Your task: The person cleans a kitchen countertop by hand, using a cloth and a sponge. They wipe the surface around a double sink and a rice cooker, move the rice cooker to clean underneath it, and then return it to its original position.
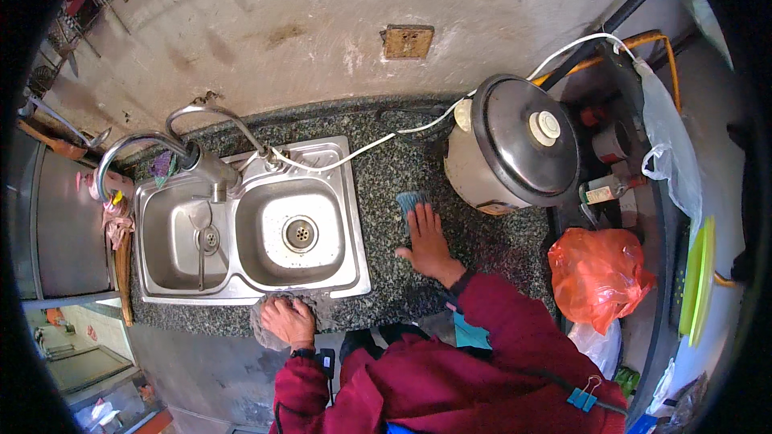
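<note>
My left hand (288, 320) presses a grey cloth (265, 331) on the front edge of the speckled granite counter (386, 277), below the steel double sink (356, 229). My right hand (428, 244) lies on the counter right of the sink, its fingertips on a blue scouring cloth or sponge (412, 198). Most of that blue piece shows beyond the fingers. In the left basin lies a metal ladle or spatula (201, 253). Nothing stands in the right basin (283, 205), whose drain shows. A curved steel faucet (211, 169) rises behind the basins.
A large rice cooker (518, 144) with a steel lid stands at the back right, with a white cable or hose (368, 146) running from behind it toward the sink. Right of the counter are a red plastic bag (597, 277) and a glass bottle (603, 190). A wall socket (409, 42) is above.
</note>
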Available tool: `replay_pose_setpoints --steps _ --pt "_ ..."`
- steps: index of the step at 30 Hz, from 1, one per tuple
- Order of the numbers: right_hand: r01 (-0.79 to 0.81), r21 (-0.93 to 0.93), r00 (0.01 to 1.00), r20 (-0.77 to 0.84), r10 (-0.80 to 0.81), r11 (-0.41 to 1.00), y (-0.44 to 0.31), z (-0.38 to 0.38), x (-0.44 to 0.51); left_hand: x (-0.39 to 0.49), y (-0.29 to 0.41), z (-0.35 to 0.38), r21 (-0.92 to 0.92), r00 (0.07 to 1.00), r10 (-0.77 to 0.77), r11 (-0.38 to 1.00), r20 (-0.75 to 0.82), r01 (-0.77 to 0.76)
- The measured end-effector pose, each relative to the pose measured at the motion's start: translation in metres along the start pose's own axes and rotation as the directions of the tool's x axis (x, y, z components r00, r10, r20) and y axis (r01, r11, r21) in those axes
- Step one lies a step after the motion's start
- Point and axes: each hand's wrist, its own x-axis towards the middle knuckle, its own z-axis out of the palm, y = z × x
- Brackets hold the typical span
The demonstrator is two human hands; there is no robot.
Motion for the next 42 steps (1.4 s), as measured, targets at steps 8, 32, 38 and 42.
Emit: replay_pose_setpoints --steps 8,32,38,42 --pt "-0.02 0.125 0.981 -0.187 0.043 0.992 0.028 0.009 0.095 -0.001 -0.003 0.004 0.07 1.0 0.016 0.997 0.012 -0.017" --pt "-0.057 0.232 0.98 -0.17 0.098 0.971 -0.081 0.042 -0.121 -0.001 -0.004 -0.003 0.087 0.998 0.064 0.994 0.014 -0.065" --pt "-0.104 0.314 0.985 -0.101 0.142 0.944 -0.077 0.032 -0.124 -0.003 -0.01 -0.007 0.042 0.99 0.14 0.989 -0.028 -0.138" --pt "-0.307 0.439 0.875 -0.218 0.431 0.845 -0.023 -0.01 -0.139 -0.004 -0.016 -0.006 -0.055 0.985 0.17 0.984 -0.034 -0.172"
